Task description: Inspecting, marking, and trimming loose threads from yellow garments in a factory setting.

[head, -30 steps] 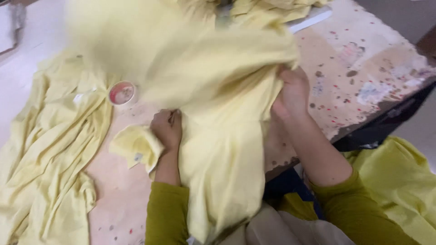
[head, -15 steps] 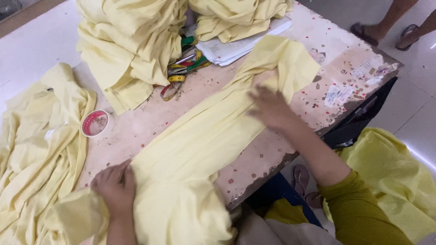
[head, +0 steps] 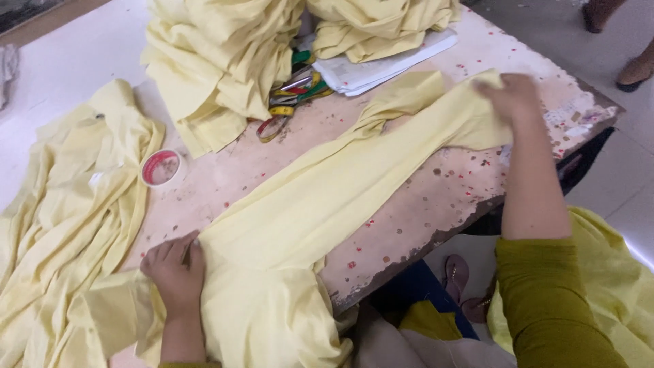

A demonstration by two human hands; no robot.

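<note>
Since the earlier frame we are reaching our right hand (head: pixel 509 94) farther toward the upper right of the frame, drawing the pale yellow garment (head: pixel 340 197) longer and flatter across the worn table (head: pixel 436 204), while our left hand (head: pixel 174 269) is staying low at the lower left. The garment is lying diagonally from the lower left, where its bulk is spilling over the near table edge, up to the far right corner. It is looking light, soft and limp, a knit that is folding and bunching easily, so we judge it best taken at its ends or edges and smoothed under a flat palm. Our right arm is stretching nearly straight, its fingers curled down onto the cloth's far end, though whether they are pinching it we cannot tell. Our left hand is lying palm down, fingers close together, pressing the fabric against the table. A roll of tape (head: pixel 161 167) is sitting at the left, a measuring tape (head: pixel 286 109) and papers (head: pixel 381 65) toward the top, beside stacked yellow garments (head: pixel 218 61).
</note>
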